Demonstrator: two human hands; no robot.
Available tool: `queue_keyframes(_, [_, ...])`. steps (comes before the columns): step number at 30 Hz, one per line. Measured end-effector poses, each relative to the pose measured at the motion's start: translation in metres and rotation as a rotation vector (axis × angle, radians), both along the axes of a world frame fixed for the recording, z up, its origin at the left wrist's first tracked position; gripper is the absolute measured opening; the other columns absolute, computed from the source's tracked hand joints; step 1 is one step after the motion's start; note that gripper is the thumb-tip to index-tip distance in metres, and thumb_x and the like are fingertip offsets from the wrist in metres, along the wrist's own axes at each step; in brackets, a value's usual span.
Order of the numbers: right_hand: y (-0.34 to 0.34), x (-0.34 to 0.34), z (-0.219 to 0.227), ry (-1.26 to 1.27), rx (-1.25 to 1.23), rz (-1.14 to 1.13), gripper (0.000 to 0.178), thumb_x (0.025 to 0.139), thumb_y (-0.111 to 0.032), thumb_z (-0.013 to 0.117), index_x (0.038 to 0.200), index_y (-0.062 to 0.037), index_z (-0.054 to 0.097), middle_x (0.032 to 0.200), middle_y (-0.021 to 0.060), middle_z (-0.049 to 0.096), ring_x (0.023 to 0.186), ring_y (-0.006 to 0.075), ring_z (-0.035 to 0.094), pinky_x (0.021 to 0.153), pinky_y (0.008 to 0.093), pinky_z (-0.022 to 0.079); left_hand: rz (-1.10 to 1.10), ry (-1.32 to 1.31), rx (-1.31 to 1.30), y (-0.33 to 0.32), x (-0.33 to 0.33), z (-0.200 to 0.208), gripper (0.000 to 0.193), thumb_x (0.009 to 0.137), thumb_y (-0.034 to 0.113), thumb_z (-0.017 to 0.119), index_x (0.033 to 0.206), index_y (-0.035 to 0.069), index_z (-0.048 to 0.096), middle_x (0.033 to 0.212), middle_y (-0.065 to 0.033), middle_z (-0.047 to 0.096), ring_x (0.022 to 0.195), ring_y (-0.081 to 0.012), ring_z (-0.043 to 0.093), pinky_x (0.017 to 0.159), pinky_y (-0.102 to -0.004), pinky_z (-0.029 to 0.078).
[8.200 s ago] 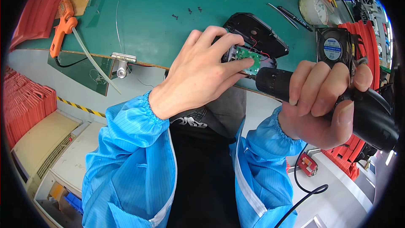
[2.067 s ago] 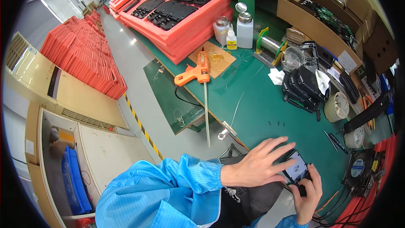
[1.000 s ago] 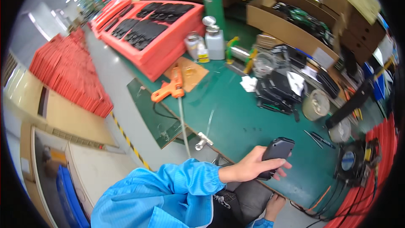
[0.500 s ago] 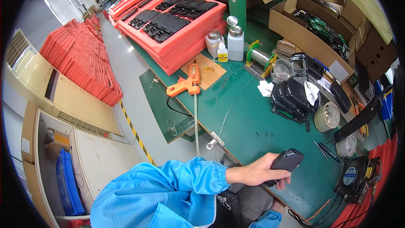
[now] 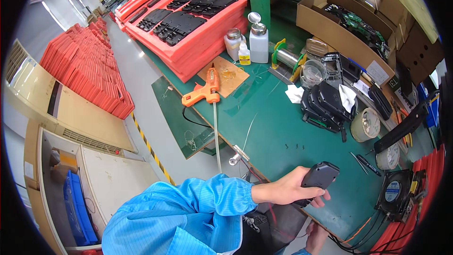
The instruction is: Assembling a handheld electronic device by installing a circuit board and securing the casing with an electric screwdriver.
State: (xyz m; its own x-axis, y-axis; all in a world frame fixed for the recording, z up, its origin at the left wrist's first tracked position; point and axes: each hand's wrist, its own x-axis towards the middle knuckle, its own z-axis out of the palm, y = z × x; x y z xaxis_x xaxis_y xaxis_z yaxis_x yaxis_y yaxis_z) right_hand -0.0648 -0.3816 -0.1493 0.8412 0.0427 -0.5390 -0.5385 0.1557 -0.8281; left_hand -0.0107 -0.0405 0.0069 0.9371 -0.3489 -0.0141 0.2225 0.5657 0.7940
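My left hand (image 5: 285,186), its blue sleeve reaching across from the left, is closed around a black handheld device (image 5: 322,175). The device is tilted over the bench's near edge, my thumb along its near side and my fingertips showing past it. Lower down, beside the bench edge and near my lap, is my right hand (image 5: 317,237); its fingers are mostly hidden, so their hold is unclear. Several black device housings (image 5: 330,106) lie stacked beyond the left hand. On the green bench (image 5: 264,137) between are a few tiny dark bits (image 5: 295,146).
An orange glue gun (image 5: 207,87) with a long glue stick lies at the left edge. Behind it stand dispenser bottles (image 5: 258,45) and red foam trays (image 5: 203,49) with black parts. A solder spool (image 5: 287,59), a carton of circuit boards (image 5: 339,28) and a fan (image 5: 392,191) line the right.
My right hand has come further into sight beside the bench edge. The left hand keeps the black device in nearly the same place, while the view has shifted slightly.
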Motion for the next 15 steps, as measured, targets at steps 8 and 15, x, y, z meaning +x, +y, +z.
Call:
queue_keyframes(8, [0.055, 0.004, 0.157, -0.169, 0.089, 0.999, 0.033, 0.095, -0.009, 0.075, 0.127, -0.0101, 0.070, 0.119, 0.0133, 0.073, 0.100, 0.0288, 0.068, 0.093, 0.0317, 0.053, 0.088, 0.118, -0.185, 0.000, 0.001, -0.001, 0.045, 0.096, 0.011, 0.069, 0.137, 0.000, 0.053, 0.093, -0.0030, 0.061, 0.078, -0.0110, 0.060, 0.071, -0.0288, 0.048])
queue_keyframes(15, [0.129, 0.020, 0.178, -0.388, 0.141, 0.259, 0.042, 0.081, 0.008, 0.074, 0.118, 0.0036, 0.054, 0.099, 0.0151, 0.072, 0.087, 0.0251, 0.075, 0.079, 0.0386, 0.064, 0.152, 0.175, -0.157, 0.001, -0.003, 0.003, 0.044, 0.093, 0.009, 0.070, 0.133, 0.001, 0.052, 0.098, -0.0058, 0.061, 0.081, -0.0156, 0.061, 0.073, -0.0318, 0.049])
